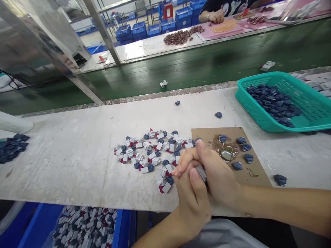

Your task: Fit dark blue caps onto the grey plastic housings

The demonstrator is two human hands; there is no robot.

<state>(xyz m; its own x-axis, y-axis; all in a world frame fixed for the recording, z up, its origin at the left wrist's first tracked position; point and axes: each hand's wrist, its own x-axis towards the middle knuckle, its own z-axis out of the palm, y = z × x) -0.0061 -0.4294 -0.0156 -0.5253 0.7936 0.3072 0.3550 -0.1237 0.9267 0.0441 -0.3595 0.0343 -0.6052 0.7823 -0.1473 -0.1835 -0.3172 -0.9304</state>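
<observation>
My left hand (190, 198) and my right hand (218, 168) are clasped together above the front of the worktable. Pressed between them is a light grey plastic piece (201, 173), of which only one side shows; the fingers cover the rest. Left of the hands lies a spread of small assembled parts (152, 151) in white, dark blue and red. Under and behind my right hand is a brown cardboard sheet (258, 177) bearing several dark blue pieces (248, 158), a wet brownish patch and a small round metal cap (227, 155).
A green basket (283, 130) of dark blue pieces stands at right. Below the table edge, a blue bin (120, 227) holds many assembled parts. More dark blue pieces (12, 148) lie far left. Beyond the green conveyor belt (134, 79), a co-worker's hand (216, 16) is at another table.
</observation>
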